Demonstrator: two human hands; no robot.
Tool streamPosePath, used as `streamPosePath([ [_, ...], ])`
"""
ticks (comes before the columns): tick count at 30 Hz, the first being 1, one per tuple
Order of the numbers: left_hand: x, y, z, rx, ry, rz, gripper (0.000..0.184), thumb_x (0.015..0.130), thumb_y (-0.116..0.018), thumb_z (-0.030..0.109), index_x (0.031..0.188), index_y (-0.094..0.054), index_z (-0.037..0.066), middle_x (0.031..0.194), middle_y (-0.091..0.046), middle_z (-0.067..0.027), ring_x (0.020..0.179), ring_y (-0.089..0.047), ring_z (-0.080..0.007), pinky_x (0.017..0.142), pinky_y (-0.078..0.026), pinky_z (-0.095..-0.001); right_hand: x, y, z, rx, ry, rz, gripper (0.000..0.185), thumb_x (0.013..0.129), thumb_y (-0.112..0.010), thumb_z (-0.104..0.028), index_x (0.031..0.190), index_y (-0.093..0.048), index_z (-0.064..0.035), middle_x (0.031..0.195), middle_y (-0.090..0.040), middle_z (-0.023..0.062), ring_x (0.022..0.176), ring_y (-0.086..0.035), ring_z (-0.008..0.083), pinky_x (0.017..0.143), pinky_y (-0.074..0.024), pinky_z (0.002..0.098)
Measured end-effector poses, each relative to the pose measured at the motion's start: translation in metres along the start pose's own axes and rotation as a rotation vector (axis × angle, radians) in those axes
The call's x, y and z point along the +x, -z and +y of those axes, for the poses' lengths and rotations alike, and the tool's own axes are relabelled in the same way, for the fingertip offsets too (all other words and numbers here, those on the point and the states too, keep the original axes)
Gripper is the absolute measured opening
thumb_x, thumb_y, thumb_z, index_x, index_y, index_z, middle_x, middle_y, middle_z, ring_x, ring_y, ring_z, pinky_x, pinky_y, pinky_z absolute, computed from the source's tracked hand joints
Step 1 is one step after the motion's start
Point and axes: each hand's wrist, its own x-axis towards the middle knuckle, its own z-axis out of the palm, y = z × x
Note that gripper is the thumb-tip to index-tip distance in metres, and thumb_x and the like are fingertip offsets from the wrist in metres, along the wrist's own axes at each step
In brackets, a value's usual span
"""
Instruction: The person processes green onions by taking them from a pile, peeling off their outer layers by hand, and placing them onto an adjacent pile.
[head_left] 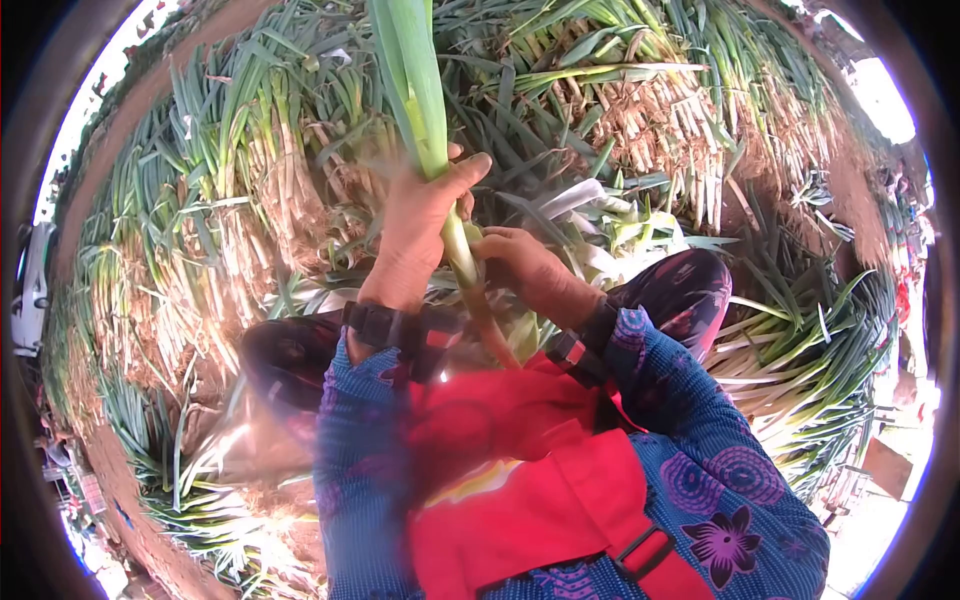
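One leek (412, 95) stands slanted in front of me, its broad green leaves pointing up and its brownish lower stalk reaching down to my lap. My left hand (415, 225) is wrapped round it where the leaves meet the stem. Just below, on the right side of the stem, my right hand (530, 270) is closed with curled fingers at the leek's outer layer; its fingertips are partly hidden. Loose peeled leaves (625, 245) lie beyond my right hand.
Bundled leeks with soil on their roots (285, 190) are heaped at the left and back. More root ends (660, 115) show at the back right. Cleaner leeks (800, 370) lie by my right knee, others (220, 530) at lower left. A red apron (560, 500) covers my lap.
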Motion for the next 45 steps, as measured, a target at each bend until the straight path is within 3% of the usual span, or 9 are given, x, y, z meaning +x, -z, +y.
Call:
streamPosePath([
  [8,0.002,0.027,0.007,-0.229,-0.040,-0.069,0.023,0.083,-0.059,0.012,0.103,-0.054,0.005,0.072,-0.048,-0.0021,0.059,-0.050,-0.0157,0.054,-0.041,-0.0305,0.015,-0.013,0.002,0.164,0.054,0.039,0.015,0.089,-0.053,-0.012,0.095,-0.058,0.0017,0.091,-0.059,0.0055,0.078,-0.061,0.0144,0.070,-0.0507,0.0295],
  [11,-0.003,0.033,0.016,-0.325,-0.062,-0.072,0.023,0.085,-0.054,0.018,0.103,-0.053,0.003,0.066,-0.040,-0.0010,0.052,-0.042,-0.0145,0.051,-0.037,-0.0300,0.020,-0.011,0.009,-0.833,0.673,0.025,0.018,0.083,-0.060,-0.002,0.100,-0.058,0.0005,0.095,-0.060,0.0075,0.077,-0.060,0.0153,0.069,-0.0503,0.0300],
  [14,-0.011,0.045,0.021,-0.387,-0.180,-0.140,0.026,0.085,-0.054,0.022,0.102,-0.054,0.003,0.063,-0.038,0.0003,0.047,-0.038,-0.0125,0.047,-0.034,-0.0297,0.017,-0.023,0.014,-0.868,0.796,0.248,0.023,0.083,-0.061,-0.019,0.099,-0.061,-0.0028,0.097,-0.061,0.0105,0.083,-0.063,0.0222,0.071,-0.0528,0.0317],
  [18,-0.020,0.062,0.039,-0.354,-0.324,-0.169,0.028,0.084,-0.057,0.025,0.102,-0.055,0.003,0.060,-0.039,0.0021,0.045,-0.037,-0.0112,0.044,-0.032,-0.0288,0.052,-0.022,0.023,0.578,-0.081,0.298,0.031,0.083,-0.058,-0.022,0.109,-0.057,-0.0051,0.106,-0.060,0.0132,0.100,-0.061,0.0309,0.083,-0.0524,0.0463],
  [24,-0.040,0.122,0.069,-0.390,-0.463,-0.146,0.034,0.084,-0.062,0.029,0.102,-0.055,0.001,0.063,-0.045,0.0027,0.046,-0.040,-0.0100,0.043,-0.031,-0.0273,0.067,0.057,0.030,1.023,0.089,0.495,0.030,0.092,-0.044,-0.019,0.115,-0.054,-0.0021,0.115,-0.060,0.0161,0.107,-0.057,0.0315,0.100,-0.0425,0.0494],
  [27,-0.051,0.161,0.085,-0.406,-0.486,-0.142,0.031,0.086,-0.060,0.028,0.101,-0.054,0.001,0.064,-0.046,0.0022,0.047,-0.040,-0.0092,0.045,-0.031,-0.0262,0.063,0.182,0.040,0.755,0.309,0.385,0.022,0.094,-0.044,-0.023,0.098,-0.056,-0.0056,0.079,-0.054,0.0024,0.064,-0.051,0.0093,0.058,-0.0465,0.0219],
  [35,-0.073,0.236,0.098,-0.488,-0.312,0.252,0.025,0.088,-0.060,0.024,0.092,-0.049,0.002,0.062,-0.040,0.0022,0.047,-0.036,-0.0080,0.043,-0.031,-0.0236,-0.044,0.375,-0.053,-0.453,0.100,1.000,0.023,0.089,-0.054,-0.027,0.101,-0.061,-0.0091,0.080,-0.060,0.0041,0.068,-0.057,0.0149,0.059,-0.0455,0.0270],
  [40,-0.026,0.186,0.068,-0.565,-0.044,0.612,0.041,0.084,-0.070,0.039,0.078,-0.046,0.006,0.059,-0.044,0.0016,0.045,-0.038,-0.0078,0.043,-0.032,-0.0225,0.027,0.251,-0.028,-1.698,-0.103,0.495,0.051,0.083,-0.059,-0.044,0.116,-0.061,-0.0062,0.104,-0.066,0.0158,0.104,-0.061,0.0313,0.093,-0.0458,0.0327],
  [45,0.007,0.143,0.033,-0.498,0.002,0.694,0.032,0.085,-0.070,0.034,0.080,-0.049,0.010,0.061,-0.046,-0.0004,0.054,-0.048,-0.0147,0.053,-0.040,-0.0304,0.033,0.018,-0.013,-1.270,0.144,0.084,0.034,0.086,-0.062,-0.029,0.108,-0.062,-0.0027,0.103,-0.064,0.0115,0.093,-0.062,0.0201,0.079,-0.0493,0.0331],
])
